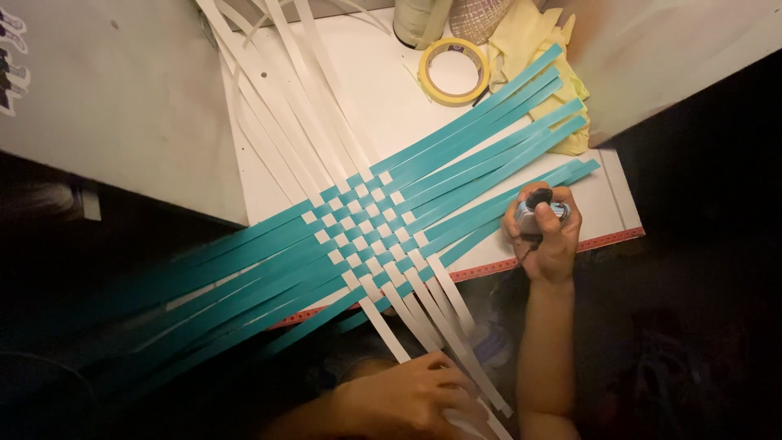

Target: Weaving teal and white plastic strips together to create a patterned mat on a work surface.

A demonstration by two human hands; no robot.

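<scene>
Teal strips [456, 155] overhang board edge [570, 248] (right hand [544, 232] beside)

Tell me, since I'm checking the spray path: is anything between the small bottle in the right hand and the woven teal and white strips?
Nothing visible. The right hand holds the small dark-capped spray bottle at the edge of the teal plastic strips, with open space toward the checkered weave. The yellow tape roll lies farther back.

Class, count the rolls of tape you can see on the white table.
1: a yellow tape roll lies flat near the table's far edge, beside the yellow cloth. Others may be hidden beyond the frame.
</scene>
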